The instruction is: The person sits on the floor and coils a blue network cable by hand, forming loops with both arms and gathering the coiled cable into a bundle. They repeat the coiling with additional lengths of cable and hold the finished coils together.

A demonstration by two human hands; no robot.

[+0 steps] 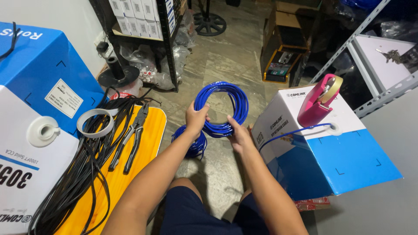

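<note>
Both the left hand (197, 118) and right hand (237, 135) grip the springy, light blue cable coil (221, 109) at its lower rim, the best hold against unwinding.

Both hands hold up a coil of blue cable (221, 106): the left hand (195, 118) grips its left side, the right hand (238, 135) its lower right. A second blue coil (191, 143) lies on the floor just below the left hand. Right of the right hand stands a blue-and-white box (322, 152) with a pink tape dispenser (320, 102) on top. Left of the left hand, pliers (130, 137) and black cables (82, 174) rest on an orange stool (148, 143).
</note>
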